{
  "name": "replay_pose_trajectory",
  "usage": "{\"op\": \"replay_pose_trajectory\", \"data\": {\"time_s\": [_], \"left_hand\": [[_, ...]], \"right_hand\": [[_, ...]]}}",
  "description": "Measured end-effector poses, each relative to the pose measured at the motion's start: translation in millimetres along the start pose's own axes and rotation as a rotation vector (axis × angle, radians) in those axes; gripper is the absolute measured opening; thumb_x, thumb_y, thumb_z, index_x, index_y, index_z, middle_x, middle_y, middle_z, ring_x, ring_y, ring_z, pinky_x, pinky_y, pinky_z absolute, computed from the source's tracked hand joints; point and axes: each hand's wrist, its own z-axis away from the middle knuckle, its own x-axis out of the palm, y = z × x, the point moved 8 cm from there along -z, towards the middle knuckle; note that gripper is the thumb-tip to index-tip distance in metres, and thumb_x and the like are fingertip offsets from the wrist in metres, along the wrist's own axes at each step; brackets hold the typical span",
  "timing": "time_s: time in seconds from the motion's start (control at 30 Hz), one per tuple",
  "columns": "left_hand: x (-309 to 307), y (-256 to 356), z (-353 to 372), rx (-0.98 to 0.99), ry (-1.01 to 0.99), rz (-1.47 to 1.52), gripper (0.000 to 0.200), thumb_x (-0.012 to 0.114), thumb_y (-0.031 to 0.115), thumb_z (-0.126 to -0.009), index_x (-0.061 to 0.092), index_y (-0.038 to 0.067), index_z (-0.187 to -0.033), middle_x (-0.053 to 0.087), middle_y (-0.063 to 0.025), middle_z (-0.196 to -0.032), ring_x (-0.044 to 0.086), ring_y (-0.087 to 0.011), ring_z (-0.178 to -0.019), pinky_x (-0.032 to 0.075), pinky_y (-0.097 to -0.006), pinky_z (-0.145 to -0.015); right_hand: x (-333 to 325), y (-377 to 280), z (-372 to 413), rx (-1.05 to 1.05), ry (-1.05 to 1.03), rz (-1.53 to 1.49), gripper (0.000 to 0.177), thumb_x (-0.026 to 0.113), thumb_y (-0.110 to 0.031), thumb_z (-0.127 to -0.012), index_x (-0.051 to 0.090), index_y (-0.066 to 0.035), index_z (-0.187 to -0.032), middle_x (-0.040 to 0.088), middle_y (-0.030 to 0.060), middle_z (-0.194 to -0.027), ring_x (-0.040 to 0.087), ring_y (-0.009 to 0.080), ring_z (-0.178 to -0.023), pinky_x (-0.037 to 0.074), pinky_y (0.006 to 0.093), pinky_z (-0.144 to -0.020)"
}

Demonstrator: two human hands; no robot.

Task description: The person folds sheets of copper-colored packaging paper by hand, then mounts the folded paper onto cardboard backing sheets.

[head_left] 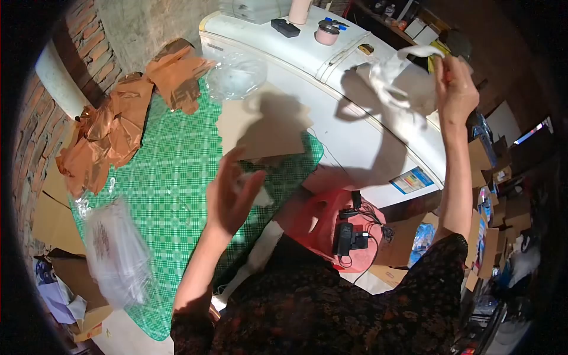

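While right grip (457, 89) on one strip (383, 80) — left grip (229, 198) over one tablecloth (168, 195)

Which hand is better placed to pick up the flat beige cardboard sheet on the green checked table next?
Left, most likely. The left hand, fingers spread, is near the sheet; the right hand is raised farther away, gripping limp white material.

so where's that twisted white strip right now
In the head view, the white strip is at upper right, one end in the raised right hand, the rest trailing left of it, in front of the white appliance.
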Motion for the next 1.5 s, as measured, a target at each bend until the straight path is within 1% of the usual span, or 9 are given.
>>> {"op": "replay_pose_trajectory", "data": {"time_s": [0.27,0.47,0.63,0.73,0.83,1.0,1.2,1.4,1.5], "left_hand": [[117,59,-110,0.321,-0.18,-0.337,0.075,0.077,0.043,-0.088,0.046,0.006,-0.146,0.072,-0.0242,-0.103,0.074,-0.0364,-0.089,0.059,-0.0462,-0.08],[203,115,-172,0.795,-0.105,-0.413,0.039,0.071,0.037,-0.089,0.072,0.006,-0.112,0.073,-0.0174,-0.088,0.072,-0.0355,-0.078,0.058,-0.0474,-0.075],[227,116,-206,0.522,-0.182,-0.406,0.028,0.065,0.033,-0.09,0.077,0.01,-0.099,0.073,-0.018,-0.086,0.072,-0.0374,-0.08,0.057,-0.0477,-0.078],[232,116,-212,0.54,-0.178,-0.362,0.026,0.064,0.03,-0.091,0.078,0.01,-0.1,0.073,-0.0188,-0.088,0.072,-0.0368,-0.081,0.057,-0.0454,-0.08],[235,123,-214,0.543,-0.187,-0.325,0.025,0.063,0.028,-0.091,0.078,0.012,-0.103,0.074,-0.0177,-0.09,0.071,-0.0371,-0.083,0.057,-0.0445,-0.081],[235,158,-209,0.756,-0.183,-0.217,0.026,0.056,0.013,-0.093,0.079,0.015,-0.105,0.075,-0.0133,-0.099,0.072,-0.0321,-0.088,0.056,-0.0415,-0.082],[204,163,-222,0.767,-0.126,-0.235,0.022,0.059,0.013,-0.096,0.078,0.013,-0.107,0.074,-0.0097,-0.099,0.071,-0.0282,-0.086,0.056,-0.0394,-0.083],[188,155,-220,0.821,-0.114,-0.146,0.024,0.059,0.013,-0.095,0.078,0.012,-0.11,0.075,-0.0107,-0.1,0.073,-0.0261,-0.09,0.057,-0.0347,-0.083],[207,154,-202,0.801,-0.191,-0.083,0.024,0.059,0.008,-0.094,0.078,0.011,-0.108,0.075,-0.0105,-0.098,0.073,-0.0232,-0.082,0.06,-0.0318,-0.077]], "right_hand": [[8,-19,34,0.105,-0.11,-0.121,0.015,0.078,-0.025,-0.089,0.07,-0.012,-0.088,0.064,0.0046,-0.072,0.061,0.0234,-0.056,0.049,0.0344,-0.054],[0,-19,40,0.18,-0.114,-0.249,0.018,0.076,-0.02,-0.091,0.068,-0.006,-0.097,0.061,0.0082,-0.072,0.059,0.0216,-0.06,0.05,0.0326,-0.06],[-19,-29,81,0.372,0.041,-0.659,0.046,0.077,-0.006,-0.088,0.05,0.0,-0.125,0.06,0.0106,-0.098,0.06,0.0176,-0.084,0.051,0.0274,-0.073],[-18,-80,100,0.054,-0.286,-0.618,0.035,0.066,0.007,-0.082,0.054,0.0,-0.113,0.057,0.0176,-0.1,0.06,0.0328,-0.084,0.052,0.0385,-0.075],[54,-50,124,0.225,-0.616,-0.478,0.032,0.06,0.008,-0.085,0.056,0.001,-0.116,0.058,0.0268,-0.114,0.059,0.0456,-0.101,0.051,0.0447,-0.085],[118,2,126,-0.009,-0.324,-0.348,0.031,0.054,-0.007,-0.092,0.064,-0.005,-0.121,0.069,0.0209,-0.105,0.066,0.0361,-0.096,0.054,0.0444,-0.083],[144,17,56,0.03,-0.854,-0.471,0.035,0.067,-0.012,-0.087,0.068,-0.005,-0.122,0.072,0.0153,-0.114,0.067,0.0264,-0.099,0.054,0.0361,-0.088],[134,-10,44,-0.239,-0.439,-0.442,0.029,0.067,-0.026,-0.089,0.072,-0.003,-0.107,0.071,0.0183,-0.103,0.067,0.034,-0.094,0.054,0.0416,-0.084],[142,-16,49,-0.14,-0.7,-0.26,0.033,0.066,-0.029,-0.089,0.072,-0.004,-0.111,0.071,0.0186,-0.112,0.066,0.0333,-0.104,0.052,0.0411,-0.092]]}}
